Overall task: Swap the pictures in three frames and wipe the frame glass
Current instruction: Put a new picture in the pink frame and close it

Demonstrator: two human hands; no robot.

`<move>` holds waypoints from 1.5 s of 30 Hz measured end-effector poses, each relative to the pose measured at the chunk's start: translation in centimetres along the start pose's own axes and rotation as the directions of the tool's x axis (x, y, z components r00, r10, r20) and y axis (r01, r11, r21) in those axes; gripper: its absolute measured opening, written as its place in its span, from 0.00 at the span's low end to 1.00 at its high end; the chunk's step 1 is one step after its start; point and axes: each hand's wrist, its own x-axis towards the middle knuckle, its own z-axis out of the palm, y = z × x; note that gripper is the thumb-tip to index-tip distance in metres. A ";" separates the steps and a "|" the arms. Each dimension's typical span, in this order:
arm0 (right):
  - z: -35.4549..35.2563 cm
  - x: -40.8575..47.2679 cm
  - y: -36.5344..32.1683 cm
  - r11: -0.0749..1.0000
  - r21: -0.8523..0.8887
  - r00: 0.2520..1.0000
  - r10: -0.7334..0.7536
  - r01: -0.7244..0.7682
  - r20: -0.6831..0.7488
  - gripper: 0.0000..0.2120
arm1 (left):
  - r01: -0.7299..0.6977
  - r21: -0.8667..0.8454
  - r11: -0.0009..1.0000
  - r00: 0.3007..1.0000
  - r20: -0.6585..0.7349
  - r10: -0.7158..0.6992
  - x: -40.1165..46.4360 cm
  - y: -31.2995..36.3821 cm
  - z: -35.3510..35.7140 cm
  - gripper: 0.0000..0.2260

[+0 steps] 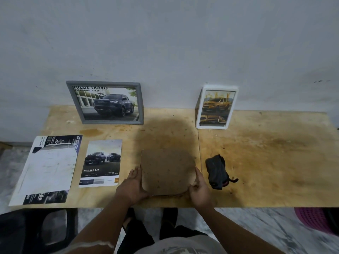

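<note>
A third frame (pixel 167 171) lies face down on the plywood table (pixel 266 153), showing its brown backing board. My left hand (pixel 133 186) grips its left edge and my right hand (pixel 199 189) grips its lower right corner. A grey frame (pixel 105 103) with a dark pickup picture leans on the wall at the back left. A white frame (pixel 215 107) holding a yellow pickup picture leans at the back right. Two loose prints lie on the left: a "Double Cab" sheet (pixel 101 163) and a larger white brochure (pixel 47 169). A dark cloth (pixel 218 171) lies right of my right hand.
A grey wall (pixel 165 43) rises behind the table. A black chair (pixel 36 231) stands at the lower left and a pink basket (pixel 311 219) at the lower right, both below the table's front edge. My legs are under the table.
</note>
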 end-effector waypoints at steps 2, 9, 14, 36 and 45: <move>0.0 0.0 -0.2 0.999 -0.042 1.000 0.019 -0.018 0.011 0.35 | 0.005 0.003 1.000 1.000 0.000 -0.005 0.1 0.0 0.0 0.57; -0.7 0.9 -0.6 0.950 -0.313 0.998 0.039 -0.020 0.055 0.37 | 0.002 0.042 0.999 1.000 0.007 -0.003 0.0 0.1 0.0 0.52; -0.6 1.5 0.2 0.875 -0.485 0.997 0.033 0.009 0.077 0.41 | -0.002 0.069 0.998 1.000 -0.006 0.002 -0.3 0.3 -0.1 0.48; 1.4 6.6 -5.7 0.314 -0.874 0.907 0.082 0.370 0.413 0.48 | -0.130 0.251 0.959 0.981 0.176 0.087 3.4 1.2 -3.1 0.52; 3.2 6.9 -6.8 0.225 -0.897 0.899 0.138 0.379 0.415 0.47 | -0.135 0.309 0.942 0.975 0.212 0.070 3.9 0.3 -3.2 0.51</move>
